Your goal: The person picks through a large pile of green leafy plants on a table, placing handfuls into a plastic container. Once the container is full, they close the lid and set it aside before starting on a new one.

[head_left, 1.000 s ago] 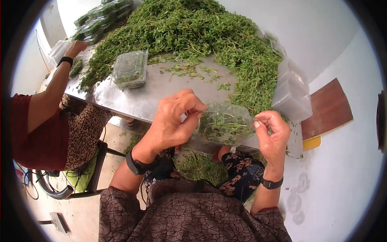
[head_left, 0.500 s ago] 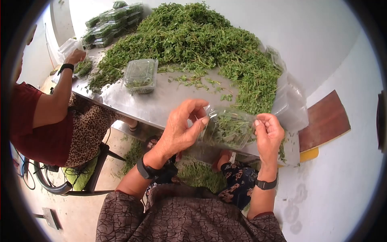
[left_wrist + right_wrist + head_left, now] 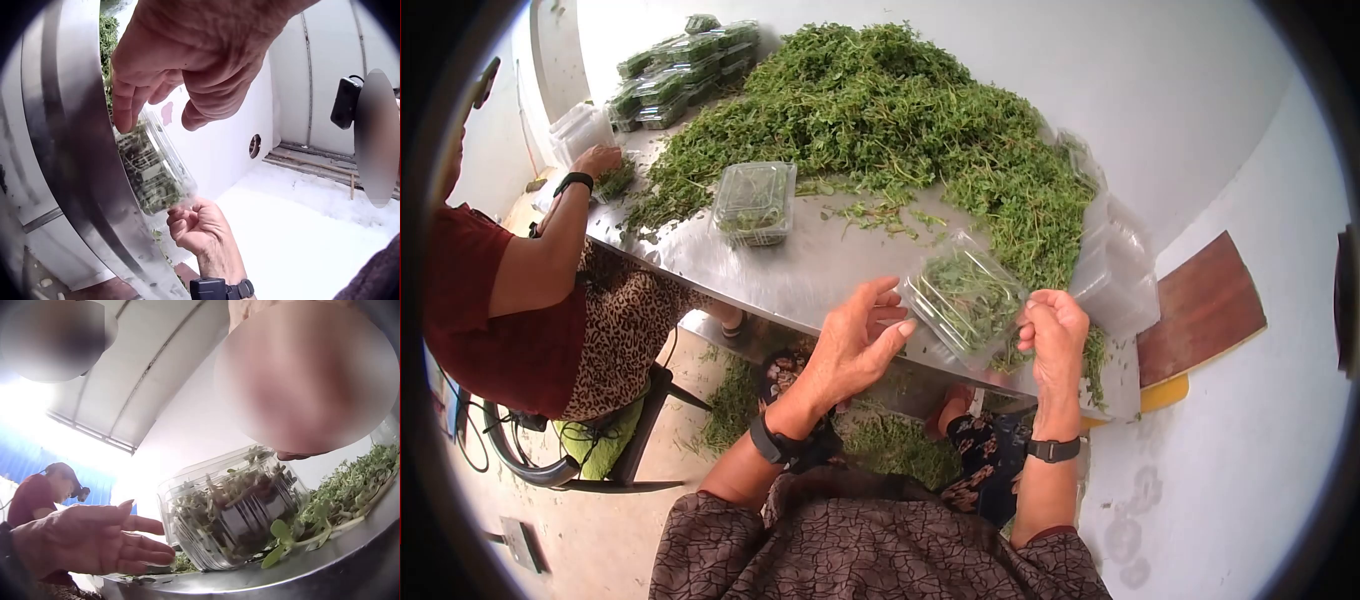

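Note:
A clear plastic clamshell box point(image 3: 965, 300) of leafy green sprigs sits tilted at the near edge of the metal table, its lid down over the greens. My right hand point(image 3: 1055, 330) pinches its right corner between thumb and curled fingers. Beside the box's left end is my left hand point(image 3: 862, 345), thumb and fingers spread apart and holding nothing. In the right wrist view, that left hand point(image 3: 100, 540) has its fingers extended towards the box point(image 3: 231, 512). The left wrist view shows the right hand point(image 3: 203, 228) at the box's far corner.
A big heap of greens point(image 3: 870, 110) covers the back of the table. Another lidded box point(image 3: 755, 205) stands left of centre. Filled boxes point(image 3: 685, 75) are stacked back left, nested clear boxes point(image 3: 1118, 275) at right. Another person point(image 3: 520, 300) works at the left.
My left hand has let go of the box's left end and drawn slightly away, its fingers opening. The box has turned, its left end swinging away from me. My right hand keeps its grip.

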The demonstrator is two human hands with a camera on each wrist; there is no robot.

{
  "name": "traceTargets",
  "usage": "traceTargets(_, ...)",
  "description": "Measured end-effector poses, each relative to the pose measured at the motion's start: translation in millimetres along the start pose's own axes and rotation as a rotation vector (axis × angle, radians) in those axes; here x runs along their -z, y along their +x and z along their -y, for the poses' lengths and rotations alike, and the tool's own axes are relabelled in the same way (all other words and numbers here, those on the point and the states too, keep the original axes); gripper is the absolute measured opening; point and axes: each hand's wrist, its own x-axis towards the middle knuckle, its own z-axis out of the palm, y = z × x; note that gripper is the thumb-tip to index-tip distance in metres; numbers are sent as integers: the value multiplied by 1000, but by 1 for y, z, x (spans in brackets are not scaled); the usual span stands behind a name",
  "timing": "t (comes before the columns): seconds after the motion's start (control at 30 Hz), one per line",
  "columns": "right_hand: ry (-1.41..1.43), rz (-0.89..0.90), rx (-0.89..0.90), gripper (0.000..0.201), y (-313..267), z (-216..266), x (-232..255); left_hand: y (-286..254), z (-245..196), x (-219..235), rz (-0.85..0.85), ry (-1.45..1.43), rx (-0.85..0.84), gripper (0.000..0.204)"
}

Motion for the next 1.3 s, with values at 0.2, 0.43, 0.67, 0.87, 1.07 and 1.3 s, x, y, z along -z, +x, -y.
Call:
traceTargets(0.2, 56, 139, -62, 15, -16, -6, -8, 5, 13, -9, -10, -297, -141, 67)
traceTargets(0.43, 130, 262, -44, 12, -28, -16, -11, -1, 6, -15, -97, -126, -134, 73)
traceTargets(0.67, 184, 299, -28, 17, -29, -27, -12, -1, 1, -22, -130, -160, -117, 72)
traceTargets(0.87, 110, 297, -4, 26, -31, -21, -14, 3, 8, -27, -163, -69, -133, 69)
traceTargets(1.07, 171, 304, 35, 26, -30, -36, -9, -1, 5, -38, -133, 40, -215, 70)
traceTargets(1.3, 181, 313, 73, 28, -32, -38, -5, 1, -3, -37, -205, -50, -43, 62)
